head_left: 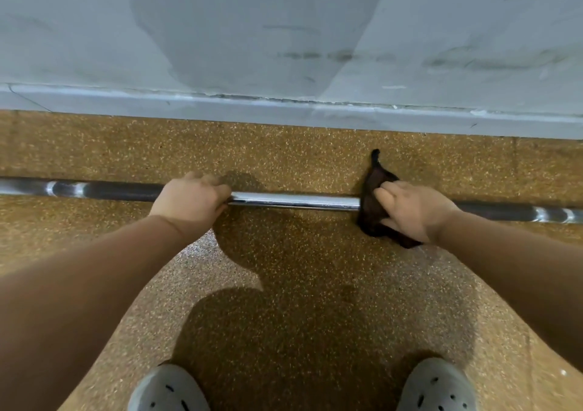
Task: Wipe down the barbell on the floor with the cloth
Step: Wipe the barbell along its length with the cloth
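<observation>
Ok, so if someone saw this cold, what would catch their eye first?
The barbell lies across the speckled floor beside a grey wall, its bare middle shining. The right hand grips a dark cloth draped over the bar, while the left hand grips the bar directly.

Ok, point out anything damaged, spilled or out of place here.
Only the wall: dark scuff streaks run across it above the baseboard, whose top edge looks cracked. The barbell lies flat on the floor, cloth draped over it; no spill shows.
</observation>
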